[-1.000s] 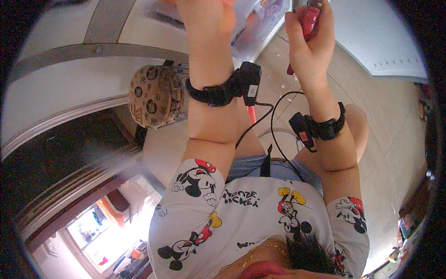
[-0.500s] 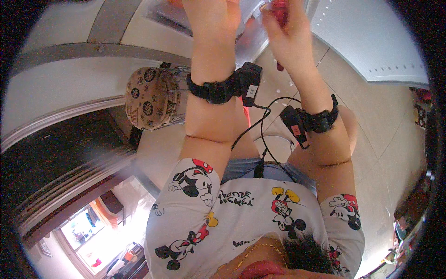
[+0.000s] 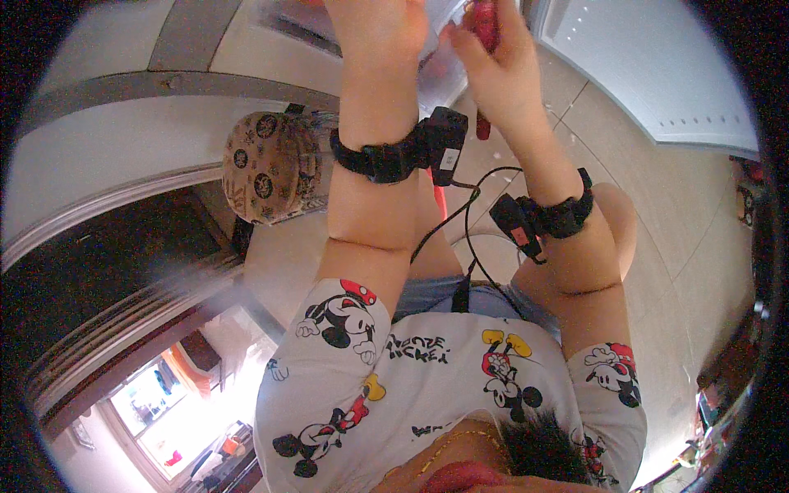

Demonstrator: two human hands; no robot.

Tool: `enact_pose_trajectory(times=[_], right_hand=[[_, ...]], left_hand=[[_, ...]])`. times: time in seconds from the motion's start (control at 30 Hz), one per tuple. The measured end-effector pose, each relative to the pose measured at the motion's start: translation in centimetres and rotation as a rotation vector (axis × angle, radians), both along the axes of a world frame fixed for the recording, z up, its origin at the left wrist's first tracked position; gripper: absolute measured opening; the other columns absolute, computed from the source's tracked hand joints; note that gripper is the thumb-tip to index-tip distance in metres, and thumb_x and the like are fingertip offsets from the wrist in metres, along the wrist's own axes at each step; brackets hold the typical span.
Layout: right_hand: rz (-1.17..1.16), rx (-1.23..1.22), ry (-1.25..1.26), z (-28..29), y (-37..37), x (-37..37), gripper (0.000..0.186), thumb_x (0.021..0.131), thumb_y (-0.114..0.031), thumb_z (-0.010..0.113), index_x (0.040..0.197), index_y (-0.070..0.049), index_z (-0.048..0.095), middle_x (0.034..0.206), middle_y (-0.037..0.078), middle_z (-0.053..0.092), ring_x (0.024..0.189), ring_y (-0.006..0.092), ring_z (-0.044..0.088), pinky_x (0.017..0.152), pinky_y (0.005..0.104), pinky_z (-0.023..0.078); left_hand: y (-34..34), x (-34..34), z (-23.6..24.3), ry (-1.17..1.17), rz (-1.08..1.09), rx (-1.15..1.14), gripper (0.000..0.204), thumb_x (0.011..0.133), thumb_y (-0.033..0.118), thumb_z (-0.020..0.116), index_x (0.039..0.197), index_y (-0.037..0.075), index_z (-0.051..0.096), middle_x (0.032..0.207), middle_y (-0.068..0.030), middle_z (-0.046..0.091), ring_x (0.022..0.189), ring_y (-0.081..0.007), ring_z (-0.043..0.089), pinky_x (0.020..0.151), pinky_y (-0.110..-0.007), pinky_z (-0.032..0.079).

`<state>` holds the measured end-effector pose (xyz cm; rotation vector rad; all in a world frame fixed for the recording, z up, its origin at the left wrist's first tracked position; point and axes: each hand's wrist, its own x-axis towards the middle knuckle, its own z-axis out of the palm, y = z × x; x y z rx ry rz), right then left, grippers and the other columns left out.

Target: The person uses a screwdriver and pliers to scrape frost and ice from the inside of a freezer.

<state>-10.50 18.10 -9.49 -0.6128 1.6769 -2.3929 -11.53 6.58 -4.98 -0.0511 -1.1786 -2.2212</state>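
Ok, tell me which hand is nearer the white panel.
Right. The right hand is just left of the panel in view; the left hand is farther left, partly cut off at the top edge.

A stool [image 3: 263, 172] stands left of the left forearm [image 3: 376, 99]. A panel [image 3: 645, 74] stands over the floor [image 3: 666, 205], right of the right hand [image 3: 505, 78].

Floor [image 3: 682, 205]: beige tile, thin dark joints; from where I stand it spreads right of the patterned stool [image 3: 267, 168]. Small white bits [image 3: 496, 155] lie scattered on the tile, right of the stool and apart from it; material cannot be told.
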Motion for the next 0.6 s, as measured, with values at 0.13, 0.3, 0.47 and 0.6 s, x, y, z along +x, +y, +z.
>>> enact_pose_trajectory(times=[0.13,0.3,0.47,0.6], right_hand=[[-0.005,-0.070,0.065,-1.5,-0.4,-0.1,0.053,0.083,0.004,0.048,0.134,0.001,0.032,0.083,-0.002,0.044,0.069,0.0059,0.042,0.061,0.0184,0.038],[-0.118,0.028,0.107,-0.3,0.6,-0.1,0.054,0.083,0.004,0.048,0.134,0.001,0.032,0.081,-0.003,0.042,0.067,0.0056,0.041,0.059,0.0179,0.038],[-0.080,-0.063,0.009,0.4,0.7,0.3,0.054,0.083,0.004,0.048,0.135,0.002,0.031,0.079,-0.004,0.042,0.065,0.0044,0.041,0.057,0.0177,0.038],[-0.068,-0.088,-0.040,0.7,1.3,0.0,0.054,0.083,0.005,0.048,0.134,0.002,0.032,0.079,-0.004,0.042,0.063,0.0043,0.041,0.055,0.0180,0.037]], left_hand=[[0.2,0.5,-0.3,-0.013,0.006,-0.009,0.025,0.094,0.022,0.050,0.106,0.000,0.047,0.114,-0.0203,0.056,0.107,-0.0318,0.056,0.092,-0.041,0.047],[0.6,0.8,-0.9,-0.042,-0.012,-0.079,0.024,0.094,0.023,0.051,0.103,0.001,0.048,0.112,-0.0188,0.057,0.104,-0.0306,0.058,0.089,-0.040,0.048],[0.4,1.1,-0.6,-0.073,0.022,-0.088,0.026,0.095,0.024,0.050,0.103,0.000,0.049,0.111,-0.0187,0.058,0.103,-0.0304,0.058,0.089,-0.040,0.049],[0.4,1.1,-0.3,-0.093,0.011,-0.099,0.029,0.095,0.025,0.050,0.105,-0.001,0.048,0.111,-0.0186,0.058,0.103,-0.0304,0.058,0.089,-0.040,0.049]])
